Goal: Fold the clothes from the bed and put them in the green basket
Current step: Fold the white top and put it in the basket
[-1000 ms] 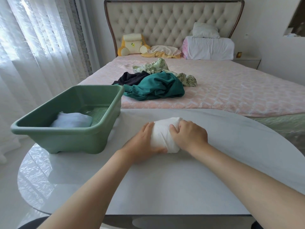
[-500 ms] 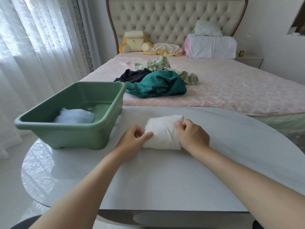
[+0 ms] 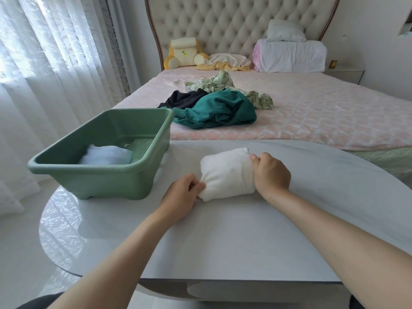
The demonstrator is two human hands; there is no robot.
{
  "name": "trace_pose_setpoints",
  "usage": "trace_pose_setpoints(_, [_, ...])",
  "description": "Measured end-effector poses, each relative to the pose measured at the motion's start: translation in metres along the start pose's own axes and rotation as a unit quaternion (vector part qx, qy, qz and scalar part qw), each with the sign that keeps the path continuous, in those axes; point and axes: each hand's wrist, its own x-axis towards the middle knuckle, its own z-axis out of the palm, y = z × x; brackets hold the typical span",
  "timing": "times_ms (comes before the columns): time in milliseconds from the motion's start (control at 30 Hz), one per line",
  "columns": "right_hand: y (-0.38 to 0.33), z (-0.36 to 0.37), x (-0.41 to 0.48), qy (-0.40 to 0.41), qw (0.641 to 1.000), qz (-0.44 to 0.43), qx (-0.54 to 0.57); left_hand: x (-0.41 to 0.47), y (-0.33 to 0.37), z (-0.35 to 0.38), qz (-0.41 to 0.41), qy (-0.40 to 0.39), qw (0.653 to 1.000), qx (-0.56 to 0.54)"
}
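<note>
While fingers of the left hand (image 3: 181, 195) pinch its corner, the right hand (image 3: 270, 172) clamps the plump, knitted white bundle (image 3: 225, 172).

I'm in a home bedroom, def: big bed (image 3: 312, 117) w/ pink quilted cover, tufted headboard (image 3: 234, 23) behind it, pillow (image 3: 285, 30) at the head, yellow plush cushion (image 3: 185, 53) leaning on the headboard. Nightstand (image 3: 345, 73) at far side, sheer curtains (image 3: 55, 52) over the window, loose clothes (image 3: 218, 108) heaped on the bed.
</note>
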Motion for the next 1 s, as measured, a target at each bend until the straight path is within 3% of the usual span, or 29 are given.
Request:
trace_pose_setpoints(67, [0.002,0.001,0.004,-0.008,1.0,0.002,-0.004,0.003,0.001,-0.004,-0.005,-0.071,0.997,-0.011])
trace_pose_setpoints(133, [0.001,0.001,0.007,-0.029,1.0,-0.003,-0.01,0.007,0.006,-0.008,-0.011,-0.094,0.995,0.0])
trace_pose_setpoints(233, [-0.005,-0.004,0.011,-0.027,0.998,-0.037,-0.031,0.015,0.022,-0.017,0.046,-0.004,0.996,0.081])
trace_pose_setpoints(333, [-0.009,-0.007,0.013,0.008,0.986,-0.165,-0.013,0.024,0.051,-0.019,0.195,0.034,0.967,0.158])
trace_pose_setpoints(433, [-0.01,-0.002,0.009,-0.099,0.955,-0.279,0.026,0.036,0.063,-0.001,0.236,-0.073,0.922,0.297])
trace_pose_setpoints(533, [-0.002,0.0,0.007,-0.209,0.942,-0.257,0.057,0.044,0.05,0.015,0.182,-0.15,0.932,0.275])
trace_pose_setpoints(667, [0.009,-0.01,0.015,-0.281,0.922,-0.268,0.009,0.047,0.044,0.015,0.171,-0.166,0.935,0.262])
trace_pose_setpoints(867, [0.003,-0.005,0.007,-0.214,0.921,-0.324,-0.011,0.042,0.038,0.01,0.184,-0.157,0.928,0.283])
trace_pose_setpoints(1000, [-0.018,-0.008,-0.005,-0.141,0.899,-0.381,-0.164,0.036,0.038,0.004,0.179,-0.151,0.919,0.317])
